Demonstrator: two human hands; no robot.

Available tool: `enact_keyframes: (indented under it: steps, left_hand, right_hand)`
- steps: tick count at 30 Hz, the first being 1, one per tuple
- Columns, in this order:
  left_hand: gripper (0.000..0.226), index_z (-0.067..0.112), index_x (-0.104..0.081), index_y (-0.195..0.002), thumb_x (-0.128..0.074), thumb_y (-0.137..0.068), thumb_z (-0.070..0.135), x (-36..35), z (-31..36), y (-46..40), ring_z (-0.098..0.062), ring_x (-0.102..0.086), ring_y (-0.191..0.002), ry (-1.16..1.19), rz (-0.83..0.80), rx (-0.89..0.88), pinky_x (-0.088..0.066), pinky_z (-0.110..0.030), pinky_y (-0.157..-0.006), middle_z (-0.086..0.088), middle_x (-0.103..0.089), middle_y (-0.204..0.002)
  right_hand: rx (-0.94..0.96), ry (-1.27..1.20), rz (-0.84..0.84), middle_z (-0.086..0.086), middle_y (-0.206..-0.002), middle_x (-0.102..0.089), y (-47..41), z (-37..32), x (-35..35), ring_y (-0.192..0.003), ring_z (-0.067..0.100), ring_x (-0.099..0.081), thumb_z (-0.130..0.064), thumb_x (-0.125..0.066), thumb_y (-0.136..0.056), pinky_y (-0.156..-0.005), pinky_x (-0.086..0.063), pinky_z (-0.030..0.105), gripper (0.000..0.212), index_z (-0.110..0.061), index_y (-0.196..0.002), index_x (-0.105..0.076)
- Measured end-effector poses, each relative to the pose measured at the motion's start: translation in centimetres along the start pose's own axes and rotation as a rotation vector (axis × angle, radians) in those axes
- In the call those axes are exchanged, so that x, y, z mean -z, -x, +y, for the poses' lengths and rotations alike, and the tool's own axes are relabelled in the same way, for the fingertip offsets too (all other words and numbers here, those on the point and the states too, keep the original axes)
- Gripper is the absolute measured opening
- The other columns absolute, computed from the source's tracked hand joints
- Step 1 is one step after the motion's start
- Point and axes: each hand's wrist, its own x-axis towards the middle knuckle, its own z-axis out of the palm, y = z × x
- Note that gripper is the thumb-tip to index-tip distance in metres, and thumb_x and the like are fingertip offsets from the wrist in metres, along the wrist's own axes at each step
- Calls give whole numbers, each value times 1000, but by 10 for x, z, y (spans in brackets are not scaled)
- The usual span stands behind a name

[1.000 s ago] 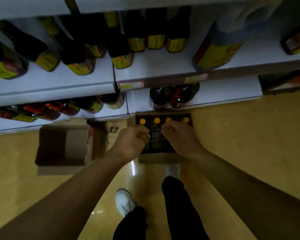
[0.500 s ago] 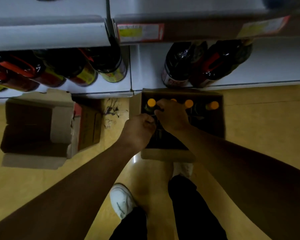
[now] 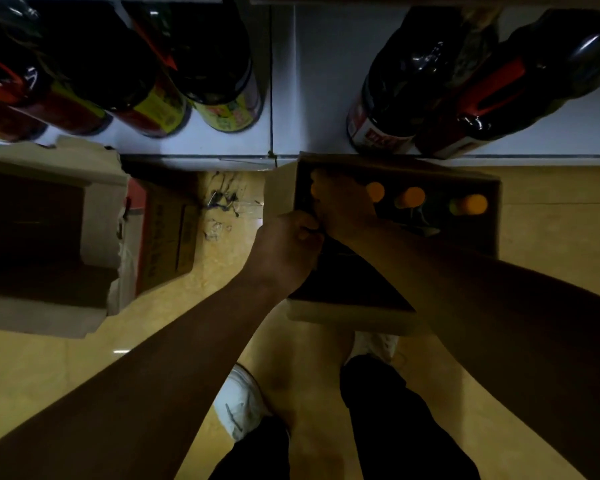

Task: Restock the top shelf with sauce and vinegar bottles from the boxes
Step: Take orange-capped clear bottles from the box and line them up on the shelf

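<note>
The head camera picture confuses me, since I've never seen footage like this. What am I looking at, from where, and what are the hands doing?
The camera sits on a person's head and looks down, so you see their own arms, legs and a white shoe on a yellowish floor. Both hands reach into an open cardboard box on the floor that holds bottles with orange caps. The right hand is curled over the far-left bottle; the left hand is curled beside it, but what it holds is hidden. Another opened box lies to the left. Above, dark bottles stand on a white low shelf.
</note>
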Motion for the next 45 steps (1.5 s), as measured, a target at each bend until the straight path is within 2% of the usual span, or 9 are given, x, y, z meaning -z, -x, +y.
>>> enact_keyframes:
  steps: [6,11,17,22,27,34,39,42,45]
  left_hand:
    - [20,16,-67,-112,-56,-96,9,4,-10,-4,-11,-66,-87,40,-6,25,-48,-3,-62,0,-69,-106]
    - [19,16,-67,-107,-57,-95,5,11,-7,-2,-12,-66,-83,93,-12,54,-49,-10,-63,-7,-69,-107]
    - [24,10,-66,-115,-58,-93,7,21,19,16,-18,-65,-93,-14,45,-8,-47,-16,-70,-7,-69,-106]
    - [24,10,-65,-113,-58,-90,6,32,38,41,-26,-65,-98,-68,59,-54,-49,-27,-80,-9,-69,-104]
    - [27,18,-59,-110,-63,-87,5,46,54,67,-26,-62,-103,-64,39,-81,-52,-43,-91,-3,-65,-101]
    - [59,16,-46,-139,-69,-86,7,67,93,115,-6,-48,-115,-94,21,-229,-36,-17,-83,10,-53,-119]
    - [94,21,-24,-152,-80,-78,10,92,131,156,-11,-41,-132,-34,-93,-284,-40,-21,-101,6,-40,-147]
    - [77,41,-33,-128,-80,-77,7,109,157,185,10,-43,-103,-7,-139,-368,-40,-1,-77,30,-43,-116]
    - [75,49,-32,-120,-81,-76,12,125,181,214,-1,-53,-104,11,-124,-438,-45,-10,-75,22,-53,-112]
  right_hand:
    - [-22,42,-44,-6,-70,-32,-13,3,-5,-63,13,-34,-12,-41,-98,-62,-26,33,27,-19,-73,-31]
    - [4,138,-31,11,-101,-58,-3,-1,11,-100,29,-58,-9,-47,-97,-69,-30,31,19,-4,-113,-55]
    - [47,111,72,-4,-64,-42,23,-11,36,-59,16,-44,-6,-52,-90,-48,-24,28,26,-16,-68,-42]
    - [104,158,189,14,-102,-64,58,-26,74,-95,33,-61,-12,-49,-96,-66,-36,31,19,-4,-110,-59]
    - [100,134,155,12,-103,-64,92,-43,120,-97,31,-61,-21,-64,-88,-76,-49,35,28,-11,-113,-58]
    - [176,32,154,10,-93,-64,164,-78,192,-85,25,-62,-20,-69,-83,-74,-52,40,24,-8,-103,-62]
    - [218,19,184,7,-90,-63,226,-116,263,-82,21,-60,-28,-70,-84,-70,-52,39,24,-12,-100,-64]
    - [247,43,201,8,-89,-64,259,-145,305,-75,20,-60,-27,-70,-83,-62,-52,39,24,-12,-100,-64]
    - [243,76,229,5,-88,-63,292,-171,347,-78,19,-58,-28,-70,-81,-65,-50,37,24,-14,-99,-64]
